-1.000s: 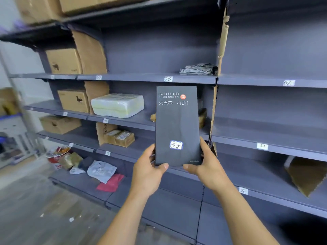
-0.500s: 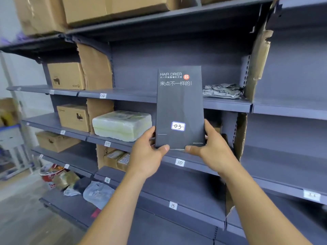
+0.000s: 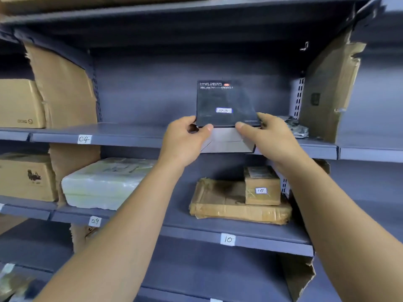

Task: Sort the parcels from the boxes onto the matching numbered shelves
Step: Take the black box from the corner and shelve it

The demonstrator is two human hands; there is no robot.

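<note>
Box [image 3: 225, 103] is held at front edge of shelf [image 3: 130, 131], lower left corner pinched by left hand [image 3: 185, 139], lower right corner pinched by right hand [image 3: 269, 136].

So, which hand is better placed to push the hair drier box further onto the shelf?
Probably left: the left hand grips the hair drier box beside bare shelf, while the right hand is crowded by the crumpled grey parcel.

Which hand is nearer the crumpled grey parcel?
Right. The right hand grips the black box right beside the crumpled grey parcel; the left hand holds the box's far corner.
</note>
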